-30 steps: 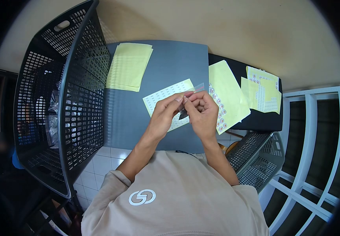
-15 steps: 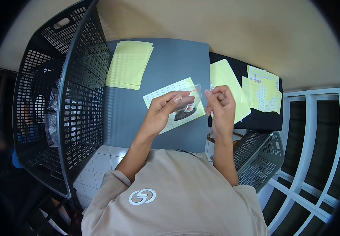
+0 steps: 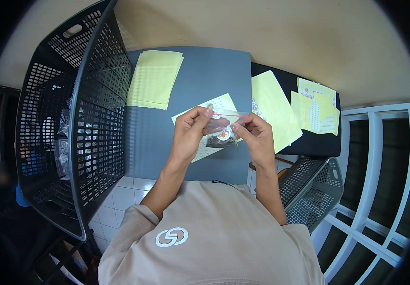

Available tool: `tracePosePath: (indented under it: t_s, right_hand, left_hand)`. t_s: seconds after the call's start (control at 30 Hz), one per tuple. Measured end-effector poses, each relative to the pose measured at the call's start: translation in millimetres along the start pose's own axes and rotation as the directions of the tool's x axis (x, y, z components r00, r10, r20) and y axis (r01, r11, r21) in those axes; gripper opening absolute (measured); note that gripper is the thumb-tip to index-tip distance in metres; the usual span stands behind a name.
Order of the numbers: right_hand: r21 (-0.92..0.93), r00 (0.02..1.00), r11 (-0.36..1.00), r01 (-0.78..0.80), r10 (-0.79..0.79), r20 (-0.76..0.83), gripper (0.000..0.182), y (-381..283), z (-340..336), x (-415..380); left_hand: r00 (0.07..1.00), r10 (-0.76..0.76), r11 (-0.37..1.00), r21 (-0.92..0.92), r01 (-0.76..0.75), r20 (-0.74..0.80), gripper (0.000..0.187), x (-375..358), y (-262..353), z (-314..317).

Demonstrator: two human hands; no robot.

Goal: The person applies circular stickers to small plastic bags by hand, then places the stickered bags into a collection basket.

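Note:
Between my two hands hangs a clear zip bag [image 3: 220, 124] with a red strip along its top and dark contents at its bottom. A round white sticker with an orange middle [image 3: 224, 135] shows on its front. My left hand [image 3: 189, 130] pinches the bag's upper left corner. At the right side, my right hand [image 3: 256, 137] grips the bag between thumb and fingers, the thumb close to the sticker. Beneath the bag, a pale yellow sheet of small printed labels [image 3: 193, 115] lies on the grey table [image 3: 155, 142], partly covered by my hands.
A tall dark plastic basket [image 3: 103, 95] with clear bags inside stands at the left. Yellow sheets [image 3: 155, 78] lie at the table's back left. More yellow paper [image 3: 274, 104] and sticker sheets [image 3: 326, 107] rest on a black surface at right. Another basket [image 3: 316, 190] sits lower right.
My right hand has moved left onto the bag and now holds its right side. The bag has turned level, with the round sticker facing up near my right thumb.

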State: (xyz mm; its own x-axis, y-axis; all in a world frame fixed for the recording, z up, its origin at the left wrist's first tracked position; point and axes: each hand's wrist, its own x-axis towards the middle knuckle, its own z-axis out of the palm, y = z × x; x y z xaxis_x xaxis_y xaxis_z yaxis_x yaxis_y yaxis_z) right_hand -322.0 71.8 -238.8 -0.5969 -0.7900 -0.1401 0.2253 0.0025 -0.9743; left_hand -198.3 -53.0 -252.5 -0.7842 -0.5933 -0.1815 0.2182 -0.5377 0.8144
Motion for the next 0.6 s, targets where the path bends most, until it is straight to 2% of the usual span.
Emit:
tracePosePath:
  t_s: [0.1,0.17,0.2,0.23,0.3,0.4,0.47,0.6]
  right_hand:
    - [-0.011,0.999,0.999,0.035,-0.035,-0.014,0.006,1,0,2]
    - [-0.006,0.997,0.998,0.058,-0.058,-0.048,0.007,0,-1,3]
    - [-0.006,0.997,0.998,0.056,-0.056,-0.045,0.007,0,-1,3]
    - [0.010,0.997,0.998,0.064,-0.063,-0.050,0.007,0,0,3]
    - [0.027,0.996,0.997,0.071,-0.069,-0.057,0.008,1,1,3]
    - [0.017,0.996,0.998,0.065,-0.064,-0.061,0.007,2,6,2]
    - [-0.009,0.999,0.999,-0.046,0.046,-0.011,0.013,-6,15,-2]
    - [-0.048,0.992,0.994,-0.095,0.099,0.075,0.018,14,5,0]
  left_hand:
    - [0.999,0.014,0.996,-0.082,-0.018,-0.043,0.016,1,0,7]
    - [0.995,0.093,0.983,0.161,-0.088,-0.022,0.016,-2,-1,15]
    - [0.996,0.090,0.978,0.192,-0.087,-0.007,0.016,-4,-3,18]
    - [0.996,0.092,0.977,0.192,-0.089,-0.009,0.016,-4,-5,15]
    - [1.000,-0.008,0.984,0.178,0.003,0.029,0.013,-5,-12,4]
    - [1.000,0.013,0.982,0.191,-0.015,0.009,0.011,-3,-18,-4]
    - [0.999,0.031,0.978,0.204,-0.033,0.011,0.013,-5,-23,-9]
    - [1.000,-0.013,0.994,0.107,0.012,0.001,0.018,-8,-24,-15]
